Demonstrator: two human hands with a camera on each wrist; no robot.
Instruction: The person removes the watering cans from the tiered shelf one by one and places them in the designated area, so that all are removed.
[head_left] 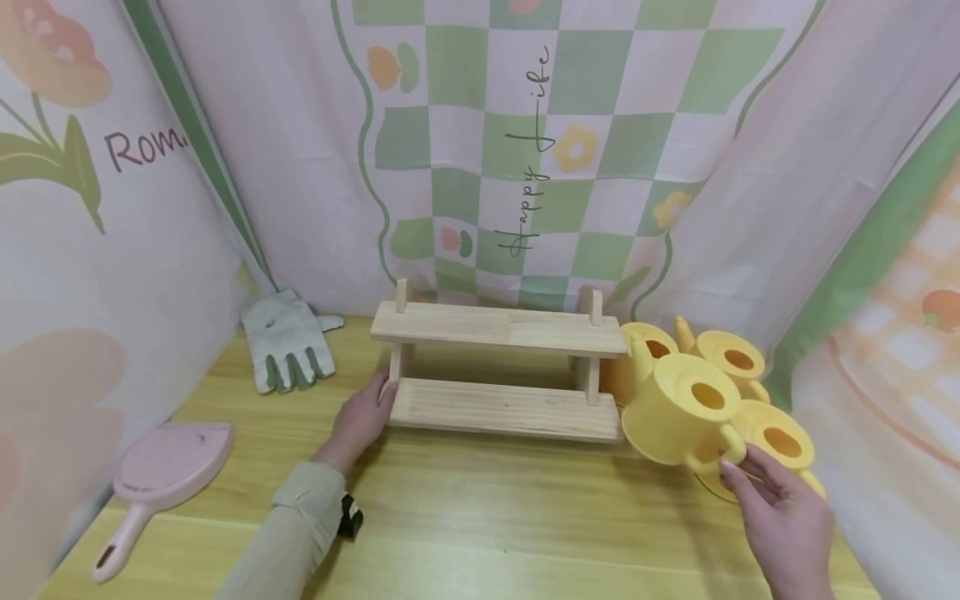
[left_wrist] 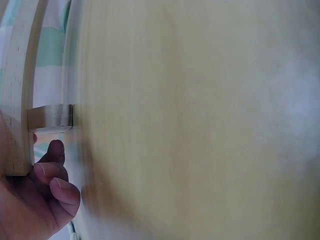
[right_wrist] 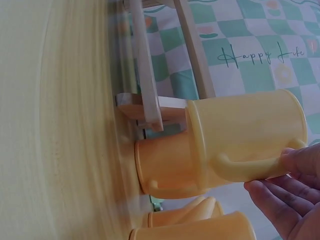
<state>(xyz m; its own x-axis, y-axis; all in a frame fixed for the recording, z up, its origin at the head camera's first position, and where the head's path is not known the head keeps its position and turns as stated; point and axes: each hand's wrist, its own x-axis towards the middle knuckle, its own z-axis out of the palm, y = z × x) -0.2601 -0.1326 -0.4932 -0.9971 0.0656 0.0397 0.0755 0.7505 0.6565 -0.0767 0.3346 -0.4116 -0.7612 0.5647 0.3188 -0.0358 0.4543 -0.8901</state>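
Observation:
A small two-tier wooden stand (head_left: 502, 410) rests on the table, and my left hand (head_left: 362, 421) grips the left end of its lower board. Curled fingers (left_wrist: 65, 192) show beneath that board in the left wrist view. To the right, my right hand (head_left: 787, 512) pinches the handle of a yellow watering can (head_left: 660, 417). This can is raised and slightly tilted, beside the stand's right end. Three other yellow watering cans, one behind at left (head_left: 617, 382), one at back right (head_left: 712, 343) and one at front right (head_left: 797, 433), stand partly hidden around it.
A white and green work glove (head_left: 288, 337) lies at the back left of the wooden table (head_left: 480, 517). Nearer at left lies a pink dustpan (head_left: 168, 467). Printed curtains (head_left: 517, 150) hang close behind the stand and along both sides.

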